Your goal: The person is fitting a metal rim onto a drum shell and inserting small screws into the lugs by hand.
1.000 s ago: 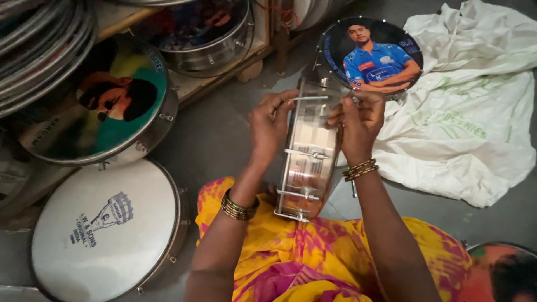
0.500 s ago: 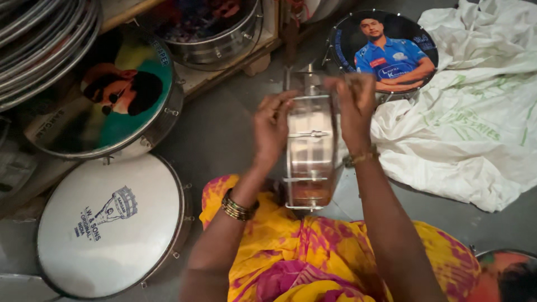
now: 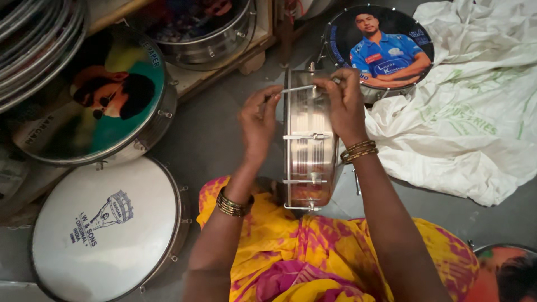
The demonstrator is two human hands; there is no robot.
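Here, closest to the camera, the person sits on the floor in a yellow and pink garment (image 3: 313, 263) with a metal drum shell (image 3: 307, 151) standing on edge upon the lap, its shiny side band turned upward. The left hand (image 3: 258, 124) reaches to the shell's far left edge, fingers curled and pinching at the end of a thin tension rod (image 3: 296, 88) that lies across the band. The right hand (image 3: 345, 100) closes over the same rod from the other side, thumb and fingers clenched on it near the rim. By my reading the step in hand is fitting or tightening this rod; the next move would call for a steady shell and a fine fingertip turn at the rod's end. To the left lies a white-headed drum (image 3: 106, 229), and beyond it a drum with a green printed head (image 3: 95, 100). To the right a white sack (image 3: 470, 123) is spread on the grey floor. Farthest off lies a drum printed with a figure in blue (image 3: 380, 45).
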